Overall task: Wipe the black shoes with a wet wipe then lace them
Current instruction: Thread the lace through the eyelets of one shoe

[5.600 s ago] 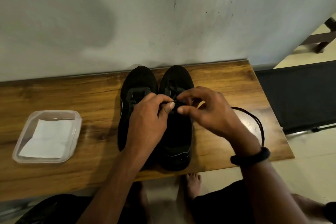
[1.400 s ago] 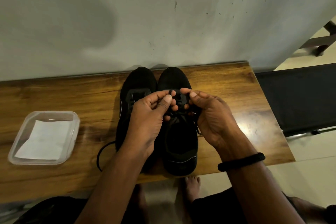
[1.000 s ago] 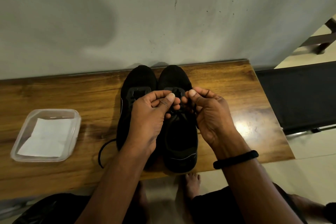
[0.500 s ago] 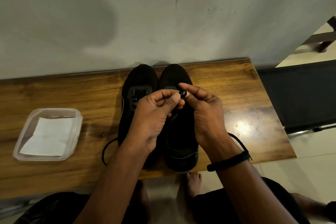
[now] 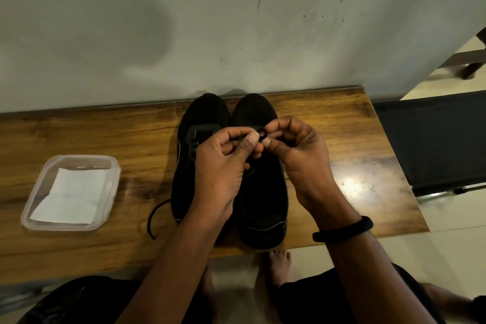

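Lace loop (image 5: 262,135) pinched by L hand (image 5: 221,166) & R hand (image 5: 299,155), fingers curled, above shoes (image 5: 263,202).

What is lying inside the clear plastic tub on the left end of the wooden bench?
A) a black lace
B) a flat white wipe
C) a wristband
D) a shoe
B: a flat white wipe lies in the clear tub; the black lace is outside it, pinched by the left hand and the right hand.
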